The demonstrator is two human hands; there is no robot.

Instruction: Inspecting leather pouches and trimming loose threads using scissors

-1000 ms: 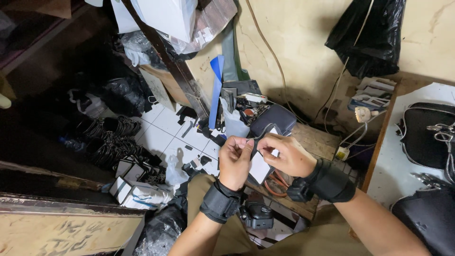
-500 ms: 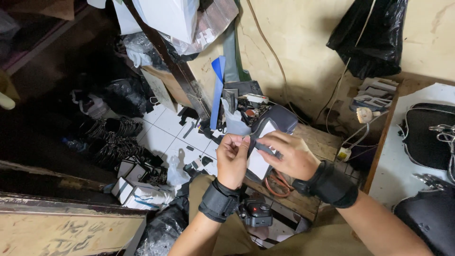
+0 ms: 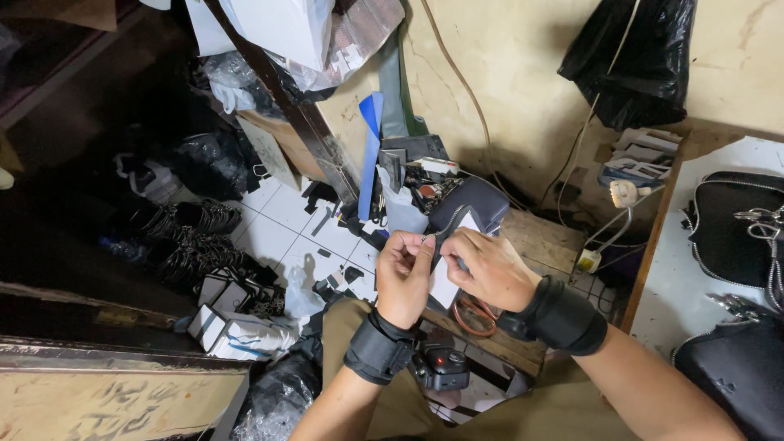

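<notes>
Both hands sit about where they were half a second ago, but the white card point(image 3: 445, 273) now stands more upright between them and the dark pouch point(image 3: 472, 206) shows a little more above it. I see my left hand point(image 3: 404, 278) curled shut, thumb and forefinger pinching the card's left edge together with a thin metal bit near the zip; I cannot tell exactly what that bit is. My right hand point(image 3: 490, 269) is closed too, its fingers folded over the card's right side and pressing it against the pouch. The pouch rests on the wooden bench point(image 3: 543, 245), its far end against a pile of small tools. Black straps wrap both wrists, and a small black camera point(image 3: 441, 367) hangs below the left wrist. Black bags point(image 3: 735, 229) lie on the white table to the right. Dark buckles point(image 3: 188, 237) lie heaped on the tiled floor to the left.
</notes>
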